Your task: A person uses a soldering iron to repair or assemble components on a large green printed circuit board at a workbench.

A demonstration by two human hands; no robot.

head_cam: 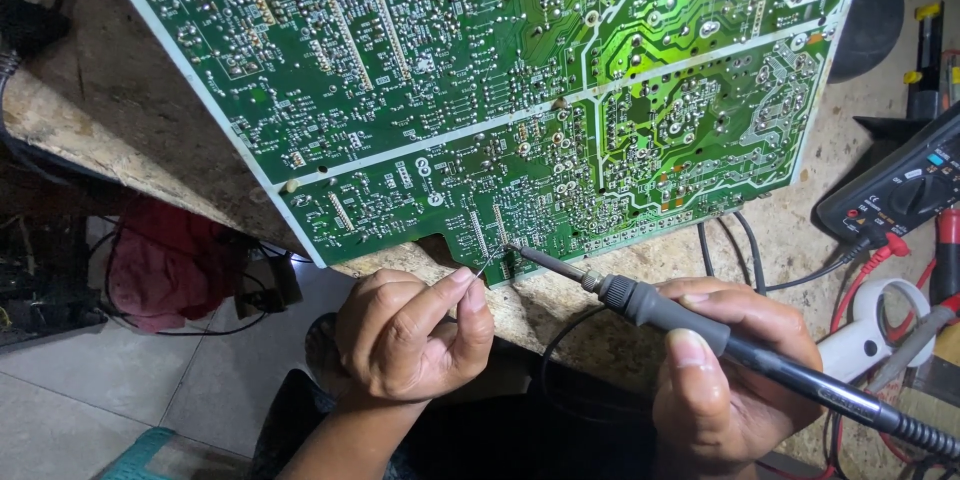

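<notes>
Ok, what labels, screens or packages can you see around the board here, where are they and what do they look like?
Multimeter: right edge of the bench, dark body with a round dial, small coloured markings on its face; no screen shows.
Circuit board: middle of the bench, green, fine white printed markings among the solder points.
Soldering iron: in the right hand, black handle with small pale print.
No packages or signs in view.

It was an electronics repair workshop: a large green circuit board (500, 90) lay solder-side up on a worn stone tabletop (800, 230), beside a soldering iron (720, 335), a multimeter (895, 190) with red and black leads, and tangled cables.
</notes>
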